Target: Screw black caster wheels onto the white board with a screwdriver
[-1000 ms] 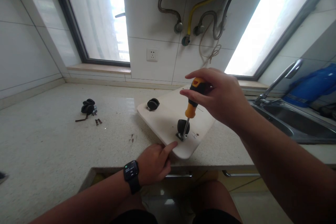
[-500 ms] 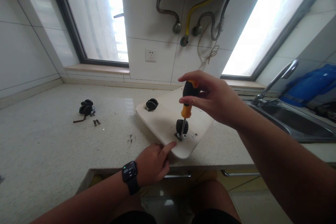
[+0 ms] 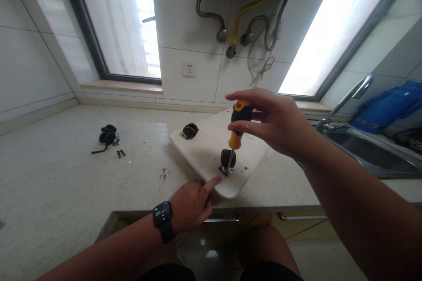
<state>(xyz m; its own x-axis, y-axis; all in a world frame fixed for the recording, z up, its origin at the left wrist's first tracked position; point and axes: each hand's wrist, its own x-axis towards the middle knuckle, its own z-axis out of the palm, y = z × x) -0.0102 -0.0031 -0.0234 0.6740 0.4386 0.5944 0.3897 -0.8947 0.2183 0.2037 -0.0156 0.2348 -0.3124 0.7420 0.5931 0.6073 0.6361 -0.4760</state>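
Screwdriver (image 3: 235, 139) clamped in right fingers (image 3: 246, 127); left fingers (image 3: 211, 185) half-curled, index touching board (image 3: 211, 142) edge, grip unclear.

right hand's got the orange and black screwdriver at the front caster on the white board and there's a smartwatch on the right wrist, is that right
Not quite: the smartwatch is on the left wrist, not the right, as the head view shows. The right hand does hold the orange and black screwdriver at the front caster on the white board.
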